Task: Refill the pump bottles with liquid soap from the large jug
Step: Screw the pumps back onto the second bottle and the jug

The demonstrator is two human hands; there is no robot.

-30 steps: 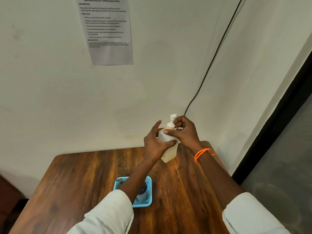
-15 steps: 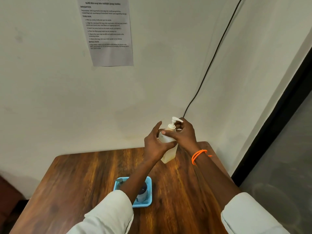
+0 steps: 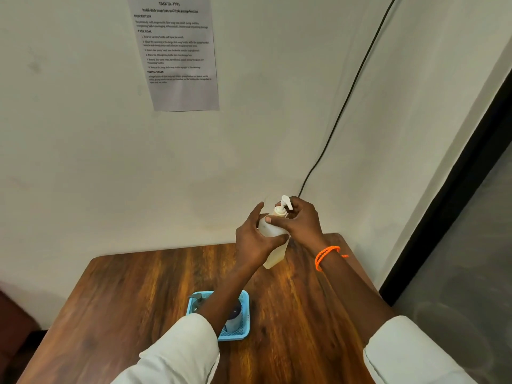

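Nearest to the person, low on the wooden table (image 3: 138,300), sits a small blue basket (image 3: 245,317); the left forearm crosses over it, and something dark and rounded stands inside, too hidden to name for certain. No large jug shows anywhere in view.

Further out, above the table's far edge, both hands meet on one pump bottle (image 3: 273,245). The left hand (image 3: 253,239) wraps the bottle's body from the left side, thumb across its front, holding it off the table. The bottle's long axis runs nearly upright, leaning a little, base toward the person and neck toward the wall.

The right hand (image 3: 300,221) comes in from the right and sits higher, its fingers curled about the collar just under the white pump head (image 3: 285,203). So the part to be turned lies directly above the left hand's grip, in line with the bottle's axis, and the right hand is the one on it. My guess is the pump is being screwed, though which way I cannot tell.
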